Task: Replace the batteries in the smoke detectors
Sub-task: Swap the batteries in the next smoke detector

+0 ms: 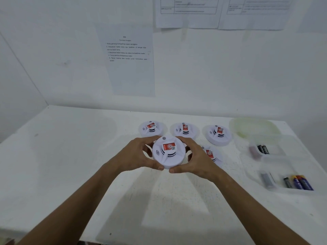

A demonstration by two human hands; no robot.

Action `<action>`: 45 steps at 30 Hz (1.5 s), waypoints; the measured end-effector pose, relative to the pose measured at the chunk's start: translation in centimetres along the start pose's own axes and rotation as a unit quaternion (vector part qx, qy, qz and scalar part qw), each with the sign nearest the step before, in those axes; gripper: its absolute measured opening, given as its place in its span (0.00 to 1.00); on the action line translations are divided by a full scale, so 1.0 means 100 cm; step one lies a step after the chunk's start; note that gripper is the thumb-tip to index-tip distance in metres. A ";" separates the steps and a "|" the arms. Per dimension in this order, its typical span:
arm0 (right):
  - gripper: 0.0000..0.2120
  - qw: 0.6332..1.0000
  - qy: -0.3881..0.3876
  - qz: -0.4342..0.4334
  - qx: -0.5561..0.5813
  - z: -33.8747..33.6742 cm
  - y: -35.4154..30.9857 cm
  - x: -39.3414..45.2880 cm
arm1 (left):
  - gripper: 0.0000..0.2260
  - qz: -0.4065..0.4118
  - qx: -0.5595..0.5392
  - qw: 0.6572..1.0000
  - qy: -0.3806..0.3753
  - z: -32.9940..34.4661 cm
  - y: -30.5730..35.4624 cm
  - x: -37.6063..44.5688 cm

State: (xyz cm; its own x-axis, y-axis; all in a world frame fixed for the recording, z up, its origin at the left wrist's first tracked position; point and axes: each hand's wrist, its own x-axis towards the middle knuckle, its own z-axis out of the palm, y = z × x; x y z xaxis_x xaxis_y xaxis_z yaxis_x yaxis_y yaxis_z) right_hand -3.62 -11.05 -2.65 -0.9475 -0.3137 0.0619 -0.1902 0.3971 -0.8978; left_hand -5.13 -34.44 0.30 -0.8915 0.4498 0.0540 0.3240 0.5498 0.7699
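White plastic marks the held smoke detector (169, 152), a round disc gripped between the left hand (136, 156) and the right hand (196, 160), lifted just above the worktop (70, 156). The fingers (150, 140) of both hands are curled round its rim from opposite sides, thumbs meeting at the near edge, so both hands grasp it equally. Its face with the red label (169, 146) tilts up toward the camera; the back, where I judge the battery cover sits, is turned away, so the coming move likely calls for flipping the disc over. Beyond the held detector stand three more detectors (184, 130) in a row, and a fifth (213, 155) lies just to its right, partly hidden by the right hand. Well to its right, clear trays (276, 172) hold batteries (299, 182).
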 end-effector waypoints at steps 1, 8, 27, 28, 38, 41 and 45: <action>0.44 1.000 0.000 0.001 0.000 0.000 0.001 0.001 | 0.35 -0.001 -0.001 1.000 0.001 0.000 -0.001 0.001; 0.43 1.000 0.000 0.015 0.006 0.002 0.005 0.004 | 0.37 -0.007 0.018 1.000 0.010 0.001 -0.009 0.008; 0.40 0.999 0.016 0.030 0.018 0.008 0.015 0.017 | 0.37 -0.012 0.029 0.999 0.018 0.007 -0.031 0.026; 0.39 0.999 0.016 0.031 0.018 0.009 0.016 0.018 | 0.37 -0.013 0.028 0.999 0.018 0.007 -0.033 0.026; 0.42 0.998 0.031 0.040 -0.027 0.023 0.028 0.024 | 0.36 -0.038 0.019 0.999 -0.009 0.016 -0.053 0.029; 0.41 0.997 0.026 0.045 -0.048 0.024 0.028 0.025 | 0.36 -0.050 0.018 0.998 -0.017 0.020 -0.058 0.031; 0.41 0.995 0.025 0.050 -0.080 0.025 0.032 0.027 | 0.35 -0.051 0.027 0.998 -0.027 0.023 -0.061 0.035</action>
State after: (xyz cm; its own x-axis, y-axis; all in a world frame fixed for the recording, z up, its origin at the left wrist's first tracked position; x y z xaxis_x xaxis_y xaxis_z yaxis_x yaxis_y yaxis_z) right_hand -6.18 -12.78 -6.44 -0.9747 -0.2237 0.0004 -0.1284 0.5582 -0.8197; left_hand -9.49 -34.67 -5.67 -0.9027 0.4261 -0.0593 0.2500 0.6317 0.7338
